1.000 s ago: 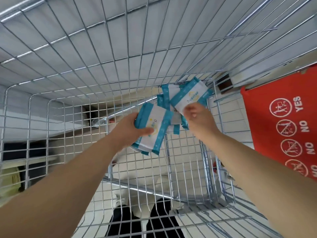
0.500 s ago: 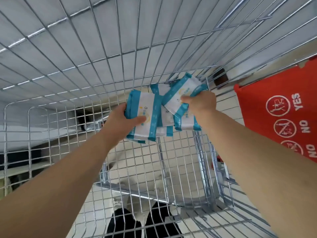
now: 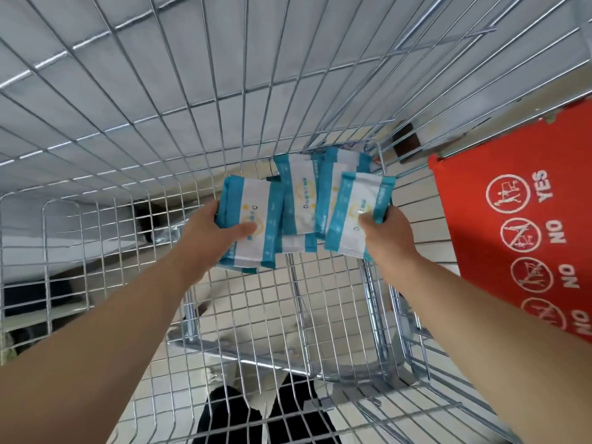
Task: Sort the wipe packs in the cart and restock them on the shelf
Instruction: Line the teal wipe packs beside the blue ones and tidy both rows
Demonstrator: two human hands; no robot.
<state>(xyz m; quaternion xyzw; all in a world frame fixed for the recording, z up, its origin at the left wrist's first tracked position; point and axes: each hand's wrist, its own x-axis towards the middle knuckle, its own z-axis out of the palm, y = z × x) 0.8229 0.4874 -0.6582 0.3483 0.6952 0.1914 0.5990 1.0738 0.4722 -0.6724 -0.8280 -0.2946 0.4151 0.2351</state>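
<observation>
Both my arms reach down into a wire shopping cart (image 3: 160, 174). My left hand (image 3: 213, 238) grips a small stack of white wipe packs with teal edges (image 3: 254, 206), thumb across the top pack. My right hand (image 3: 389, 238) holds another teal-and-white wipe pack (image 3: 357, 203), thumb on its face. Between the two hands lie more wipe packs (image 3: 298, 193) of the same kind, overlapping on the cart's wire floor near its far right corner. No shelf is in sight.
A red plastic child-seat flap (image 3: 519, 225) with YES and NO safety symbols hangs on the cart's right side. The wire floor (image 3: 288, 302) nearer to me shows tiled ground and my dark shoes (image 3: 230, 418) below. The cart's tall mesh walls surround the hands.
My right hand has turned its pack upright and drawn it level with the left hand's stack. The left hand has shifted slightly with its stack. My view has tipped further into the cart.
</observation>
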